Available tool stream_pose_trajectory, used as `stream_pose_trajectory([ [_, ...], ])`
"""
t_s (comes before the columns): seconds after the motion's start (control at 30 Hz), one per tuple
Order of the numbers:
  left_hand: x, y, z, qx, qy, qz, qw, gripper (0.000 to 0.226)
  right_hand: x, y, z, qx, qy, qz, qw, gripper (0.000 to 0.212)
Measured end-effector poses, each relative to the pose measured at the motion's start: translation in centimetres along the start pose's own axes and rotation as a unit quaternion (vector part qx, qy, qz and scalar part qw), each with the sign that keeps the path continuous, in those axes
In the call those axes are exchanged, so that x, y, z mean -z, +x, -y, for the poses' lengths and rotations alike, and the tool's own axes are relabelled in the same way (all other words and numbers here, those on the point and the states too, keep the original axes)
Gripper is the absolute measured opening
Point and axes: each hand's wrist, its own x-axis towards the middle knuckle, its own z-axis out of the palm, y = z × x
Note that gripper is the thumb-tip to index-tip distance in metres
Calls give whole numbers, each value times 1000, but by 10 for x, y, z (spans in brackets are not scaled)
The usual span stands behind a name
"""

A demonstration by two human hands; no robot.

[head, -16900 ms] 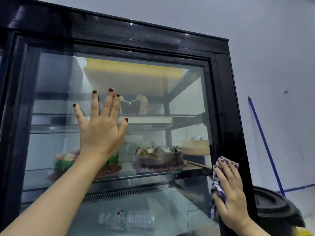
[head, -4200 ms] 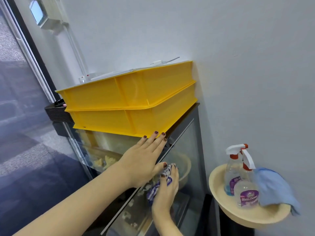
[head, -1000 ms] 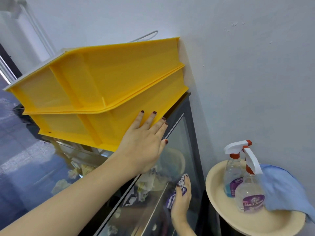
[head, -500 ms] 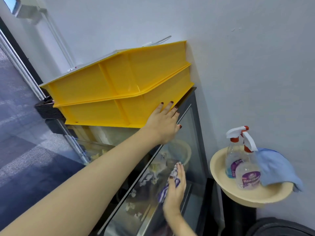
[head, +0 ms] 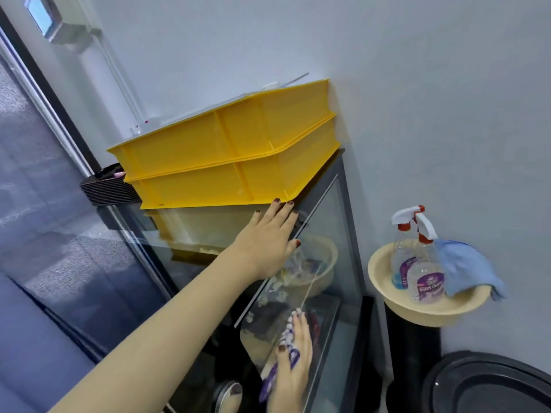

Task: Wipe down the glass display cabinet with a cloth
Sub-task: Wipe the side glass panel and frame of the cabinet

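Fingers (head: 278, 211) of left hand (head: 265, 244) straight on cabinet (head: 349, 216) corner; right hand (head: 293, 372) flat over cloth (head: 268, 379) against glass (head: 337, 317)

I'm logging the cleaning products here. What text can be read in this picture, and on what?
"Glass Cleaner": purple label on the front spray bottle; the smaller print above it is blurred.
Rear spray bottle: purple label too blurred to read.
No other text can be read.
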Motion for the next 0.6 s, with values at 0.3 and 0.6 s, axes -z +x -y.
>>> stream_pose_trajectory([
  [0.3,1,9,1,-2,-35,-1,999,57,-2,-26,7,43,-59,-10,997,42],
  [0.6,2,-8,5,-24,-66,0,998,57,20,-32,-26,-175,4,-25,984,38],
])
